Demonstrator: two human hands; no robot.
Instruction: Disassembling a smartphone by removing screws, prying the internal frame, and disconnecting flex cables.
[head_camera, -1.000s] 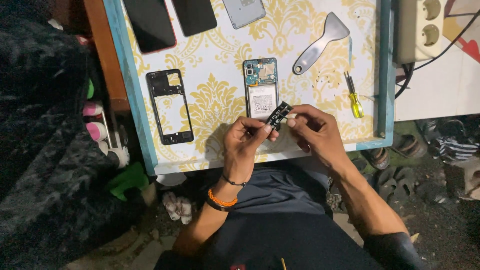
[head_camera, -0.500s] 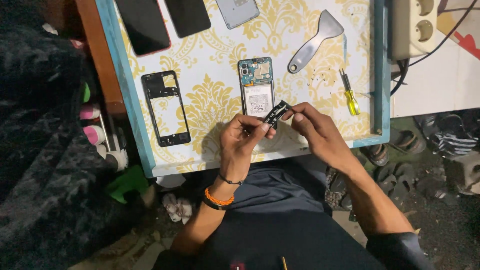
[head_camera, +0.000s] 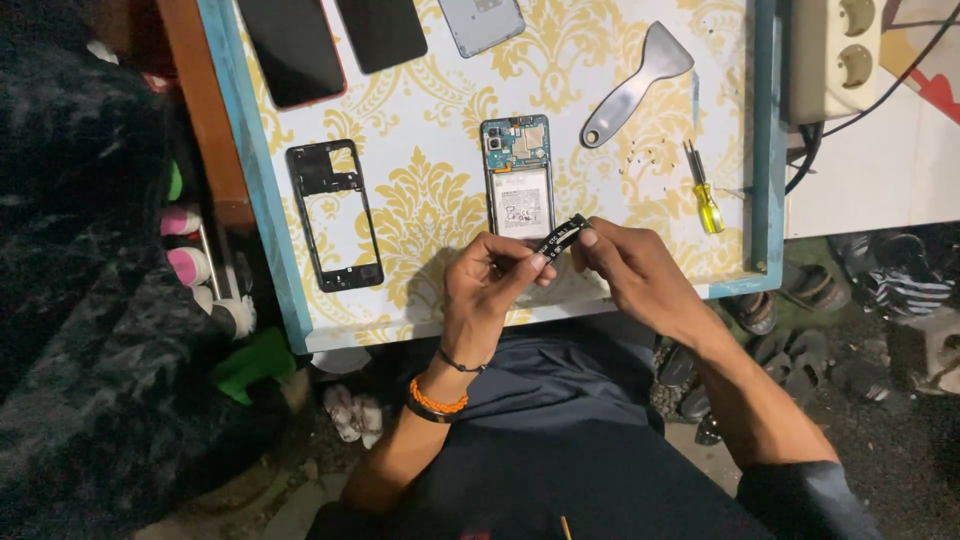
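On the table (head_camera: 250, 150), an empty phone frame (head_camera: 333, 214) lies left of the opened phone (head_camera: 522, 177). Above the near edge, the left hand (head_camera: 490, 290) and right hand (head_camera: 630, 275) each pinch one end of a small black strip (head_camera: 560, 236), apparently to steady it for inspection. A metal scraper (head_camera: 635, 85) and yellow screwdriver (head_camera: 705, 190) lie at right; the strip's detail is illegible.

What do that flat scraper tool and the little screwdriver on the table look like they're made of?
The scraper looks like bare metal: grey, one piece, a dull sheen, a hole in its handle. The screwdriver seems to have a see-through yellow plastic handle and a thin dark shaft, probably steel. Both lie on the patterned table.
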